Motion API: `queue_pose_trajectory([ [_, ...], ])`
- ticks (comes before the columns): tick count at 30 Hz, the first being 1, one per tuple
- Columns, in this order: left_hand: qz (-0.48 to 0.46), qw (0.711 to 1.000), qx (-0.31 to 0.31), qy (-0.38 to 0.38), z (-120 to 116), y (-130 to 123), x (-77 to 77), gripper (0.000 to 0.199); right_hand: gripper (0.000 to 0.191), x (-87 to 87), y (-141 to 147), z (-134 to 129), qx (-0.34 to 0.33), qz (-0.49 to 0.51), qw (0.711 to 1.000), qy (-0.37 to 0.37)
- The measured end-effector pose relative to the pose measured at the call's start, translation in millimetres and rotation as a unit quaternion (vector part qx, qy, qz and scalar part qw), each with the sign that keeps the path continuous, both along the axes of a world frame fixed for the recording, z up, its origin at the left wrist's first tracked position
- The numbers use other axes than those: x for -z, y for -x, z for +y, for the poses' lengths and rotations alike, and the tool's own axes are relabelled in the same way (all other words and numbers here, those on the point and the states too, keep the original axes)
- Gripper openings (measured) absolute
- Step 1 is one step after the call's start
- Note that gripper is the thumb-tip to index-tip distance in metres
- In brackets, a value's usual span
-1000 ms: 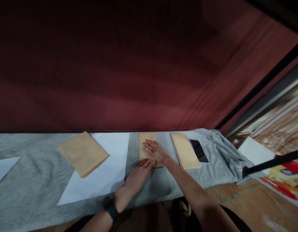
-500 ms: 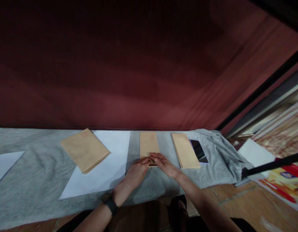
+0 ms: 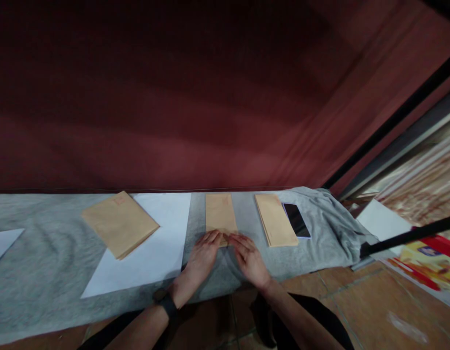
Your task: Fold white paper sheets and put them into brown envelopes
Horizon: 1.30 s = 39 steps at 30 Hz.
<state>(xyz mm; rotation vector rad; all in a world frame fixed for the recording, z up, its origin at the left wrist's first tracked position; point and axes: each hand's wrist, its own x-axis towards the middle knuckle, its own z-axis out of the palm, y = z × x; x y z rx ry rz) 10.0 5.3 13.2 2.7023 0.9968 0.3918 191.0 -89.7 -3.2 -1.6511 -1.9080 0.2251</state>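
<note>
A brown paper envelope point(image 3: 219, 209) lies lengthwise in front of me on the grey cloth, its faint red print at the far end. At its near end my left hand point(image 3: 206, 250) has its fingers bent and pressed together on the left corner. My right hand point(image 3: 246, 255) grips the right corner in the same way, the fingertips of both hands almost meeting. Thumbs and most of the near edge are hidden under the fingers. Right of it lies a small stack of brown envelopes point(image 3: 276, 221). To the left, another brown envelope stack point(image 3: 118, 223) rests askew on white paper.
Large white paper point(image 3: 152, 267) lies flat at left, with another white sheet point(image 3: 4, 243) at the far left. A dark phone point(image 3: 297, 221) sits beside the right stack. Behind the grey cloth point(image 3: 49, 282) rises a dark red panel point(image 3: 210, 121). A black bar point(image 3: 410, 236) crosses at right.
My hands have moved apart from overlapping at the envelope's near end, the right one shifting toward me and to the right corner. The whole view has shifted slightly.
</note>
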Motion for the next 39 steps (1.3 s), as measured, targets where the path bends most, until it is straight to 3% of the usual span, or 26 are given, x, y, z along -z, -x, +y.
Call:
queue_pose_trajectory([
  [4,-0.01,1.0,-0.01,-0.004,-2,2,3.2,0.054,0.049,0.4,16,-13,-0.012,-0.06,0.998,0.019],
  [8,-0.015,0.998,-0.055,-0.006,-3,6,9.4,0.06,0.05,2.1,14,-16,0.009,-0.084,0.996,0.022],
  [15,-0.07,0.987,-0.147,0.012,-2,5,16.7,0.048,0.052,7.1,8,-15,0.016,-0.07,0.997,0.017],
  [22,-0.167,0.957,-0.202,0.125,11,-2,13.1,0.076,0.047,7.2,15,-5,0.029,-0.098,0.994,0.027],
  [27,-0.246,0.898,-0.224,0.289,25,-4,4.0,0.098,0.045,3.5,25,4,0.056,-0.124,0.988,0.066],
  [33,-0.411,0.743,-0.135,0.511,13,-14,-31.0,0.102,0.05,-19.4,31,15,0.103,-0.123,0.984,0.082],
  [35,-0.445,0.705,-0.109,0.542,7,-17,-41.5,0.091,0.045,-29.7,24,22,0.131,-0.041,0.989,0.059],
  [37,-0.467,0.676,-0.117,0.557,3,-18,-46.6,0.079,0.037,-38.6,13,29,0.168,0.121,0.978,0.026],
  [39,-0.473,0.664,-0.145,0.56,1,-18,-45.5,0.075,0.04,-44.4,6,34,0.199,0.326,0.924,0.008],
])
